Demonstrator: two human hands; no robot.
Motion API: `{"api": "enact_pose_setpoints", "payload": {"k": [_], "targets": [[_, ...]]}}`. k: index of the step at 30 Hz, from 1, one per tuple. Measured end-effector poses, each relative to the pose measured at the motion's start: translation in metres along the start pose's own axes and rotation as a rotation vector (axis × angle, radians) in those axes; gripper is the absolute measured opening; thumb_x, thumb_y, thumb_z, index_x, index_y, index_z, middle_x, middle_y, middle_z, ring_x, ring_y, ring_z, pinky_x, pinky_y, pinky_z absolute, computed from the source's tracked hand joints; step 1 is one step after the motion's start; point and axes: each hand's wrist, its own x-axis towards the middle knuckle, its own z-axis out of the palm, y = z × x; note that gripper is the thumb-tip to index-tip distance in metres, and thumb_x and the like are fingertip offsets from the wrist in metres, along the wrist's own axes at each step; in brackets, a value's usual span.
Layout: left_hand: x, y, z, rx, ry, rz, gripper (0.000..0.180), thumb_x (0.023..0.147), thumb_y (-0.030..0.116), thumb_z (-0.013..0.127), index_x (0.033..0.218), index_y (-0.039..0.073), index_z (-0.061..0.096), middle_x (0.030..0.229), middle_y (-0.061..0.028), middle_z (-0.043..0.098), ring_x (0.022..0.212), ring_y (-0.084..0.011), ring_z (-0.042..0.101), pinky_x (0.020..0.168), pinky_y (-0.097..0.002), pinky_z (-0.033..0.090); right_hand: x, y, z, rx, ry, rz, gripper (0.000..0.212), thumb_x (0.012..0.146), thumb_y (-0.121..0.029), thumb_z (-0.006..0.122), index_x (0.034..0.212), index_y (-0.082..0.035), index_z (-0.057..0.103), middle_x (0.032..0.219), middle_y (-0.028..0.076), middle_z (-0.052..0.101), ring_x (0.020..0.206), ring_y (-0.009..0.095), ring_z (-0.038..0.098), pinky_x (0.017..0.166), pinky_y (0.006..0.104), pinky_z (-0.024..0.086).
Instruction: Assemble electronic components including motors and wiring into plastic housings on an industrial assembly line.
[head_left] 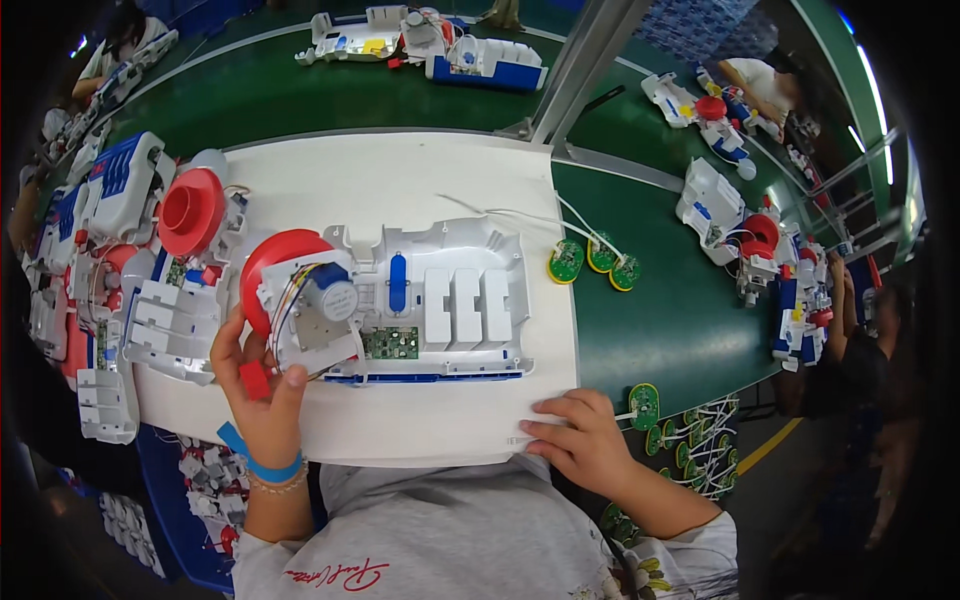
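On the white worktop, the curled left hand grips the probably light, stiff, red-and-white plastic motor module at the white plastic shell's left end, best held by its rim, clear of fragile multicoloured wires, while the half-curled right hand touches a thin white cable, grip unclear.

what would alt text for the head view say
A person's left hand holds a red-and-white unit at an open white shell; the right hand is beside a wired green board. Three more boards lie right of the shell, other shells left.
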Motion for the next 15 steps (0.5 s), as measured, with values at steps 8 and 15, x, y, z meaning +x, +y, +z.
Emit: {"api": "enact_pose_setpoints", "payload": {"k": [8, 15], "targets": [[0.002, 0.002, 0.002, -0.062, -0.032, -0.015, 0.067, 0.072, 0.012, 0.067, 0.127, 0.006, 0.03, 0.133, -0.011, 0.032, 0.115, -0.0217, 0.042, 0.087, -0.029, 0.039, 0.005, 0.008, -0.003, 0.344, 0.054, 0.144, 0.01, 0.074, -0.005, 0.062, 0.08, -0.006, 0.054, 0.086, 0.007, 0.057, 0.081, 0.023, 0.054, 0.073, 0.0328, 0.043], [0.004, -0.002, 0.0, -0.07, -0.063, -0.009, 0.064, 0.07, 0.005, 0.066, 0.124, 0.005, 0.031, 0.131, -0.0127, 0.033, 0.114, -0.0215, 0.043, 0.086, -0.0313, 0.042, 0.083, 0.007, -0.071, 0.545, 0.094, 0.347, 0.013, 0.084, -0.008, 0.055, 0.093, 0.0, 0.06, 0.074, 0.002, 0.055, 0.066, 0.007, 0.05, 0.059, 0.0212, 0.041]]}}
